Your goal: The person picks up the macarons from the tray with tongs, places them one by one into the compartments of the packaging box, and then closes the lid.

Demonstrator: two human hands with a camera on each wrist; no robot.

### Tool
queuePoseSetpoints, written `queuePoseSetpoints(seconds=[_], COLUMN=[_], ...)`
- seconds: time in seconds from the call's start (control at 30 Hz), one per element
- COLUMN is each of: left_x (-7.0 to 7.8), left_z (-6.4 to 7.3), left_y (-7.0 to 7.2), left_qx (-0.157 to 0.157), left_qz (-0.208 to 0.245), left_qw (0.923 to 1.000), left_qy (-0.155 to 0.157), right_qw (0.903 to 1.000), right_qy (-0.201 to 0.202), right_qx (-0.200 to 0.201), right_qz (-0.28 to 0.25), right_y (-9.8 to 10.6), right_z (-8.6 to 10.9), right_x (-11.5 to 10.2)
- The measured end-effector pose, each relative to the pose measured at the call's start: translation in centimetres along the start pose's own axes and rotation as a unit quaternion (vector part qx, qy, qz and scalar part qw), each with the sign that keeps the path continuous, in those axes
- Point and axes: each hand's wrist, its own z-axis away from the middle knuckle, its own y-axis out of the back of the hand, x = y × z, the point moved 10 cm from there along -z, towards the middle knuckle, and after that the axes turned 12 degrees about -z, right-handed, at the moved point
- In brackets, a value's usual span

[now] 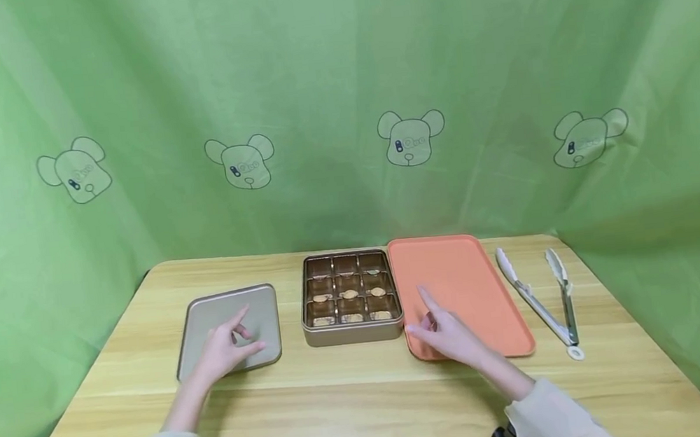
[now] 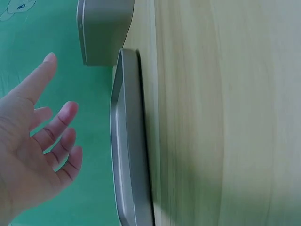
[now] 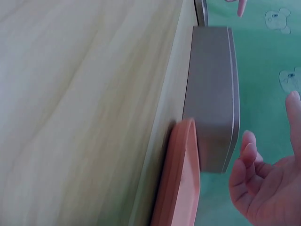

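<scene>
My left hand (image 1: 226,350) hovers over a grey metal lid (image 1: 265,318), thumb and index finger spread and holding nothing. In the left wrist view the lid's raised rim (image 2: 134,136) lies beside the relaxed fingers. On the other side, my right hand (image 1: 446,336) hangs above the near left corner of a coral tray (image 1: 457,278), its index finger extended and the others loosely bent, empty. Between the hands stands an uncovered metal tin (image 1: 353,333) with a brown compartment insert. Small round tan pieces sit in its middle row, and pale golden pieces show in the front row.
Metal tongs (image 1: 542,312) with pale tips lie spread apart to the right of the tray. The tray's left edge is right beside the tin. A green curtain (image 1: 323,73) with bear outlines hangs behind and around the wooden table (image 1: 319,425).
</scene>
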Motion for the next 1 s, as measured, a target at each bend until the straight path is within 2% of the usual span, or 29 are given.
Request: queuePoseSetpoints(seconds=[0.17,0.43,0.57,0.8,1.0], left_x=[-1.1,-3.2,-4.2,-6.0,-8.2], left_z=[0.8,2.1,2.5,3.4,4.1], left_y=[1.2,2.6,3.1,3.8,3.7], left_qx=[-0.002,-0.023,-0.035,-0.032,-0.057], left_qz=[-0.008,-0.048,-0.05,-0.045,-0.031], left_qw=[0.9999,0.9985,0.998,0.9984,0.9964], left_qy=[0.007,0.007,0.012,0.014,0.054], right_qw=[0.9982,0.9959,0.993,0.9858,0.9837], right_qy=[-0.013,-0.008,0.003,0.037,0.059], right_qx=[-0.026,-0.052,-0.076,-0.126,-0.146], right_qz=[-0.051,-0.074,-0.09,-0.104,-0.087], right_y=[-1.9,-4.4,-5.6,-8.3,-10.7], right_z=[-0.4,-0.6,-0.8,-1.4,-1.7], right_x=[-0.9,-2.4,-2.9,-4.1,-4.9])
